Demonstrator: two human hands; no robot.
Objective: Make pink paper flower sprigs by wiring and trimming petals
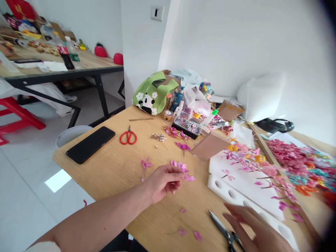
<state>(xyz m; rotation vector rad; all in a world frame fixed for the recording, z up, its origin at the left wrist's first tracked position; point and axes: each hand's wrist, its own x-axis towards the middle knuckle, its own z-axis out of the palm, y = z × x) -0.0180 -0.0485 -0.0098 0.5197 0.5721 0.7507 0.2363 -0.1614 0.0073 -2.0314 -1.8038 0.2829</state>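
My left hand (168, 183) is closed, its thumb and fingertips pinching a sprig of pink artificial flowers (183, 167) above the middle of the table. My right hand (258, 227), slightly blurred, hovers at the lower right with its fingers stretched out and nothing visible in them. Just left of it lie black-handled scissors (223, 227), blades pointing away from me. Loose pink petals (197, 235) are scattered on the wood between my hands. Another small pink flower sprig (146, 163) lies beyond my left wrist.
Red-handled scissors (128, 137) and a black phone (90, 144) lie at the left. A white foam block (231, 193) with flower stems is at the right, beside heaped colourful petals (291, 157). At the back are a green panda bag (149, 96) and a bead box (187, 126).
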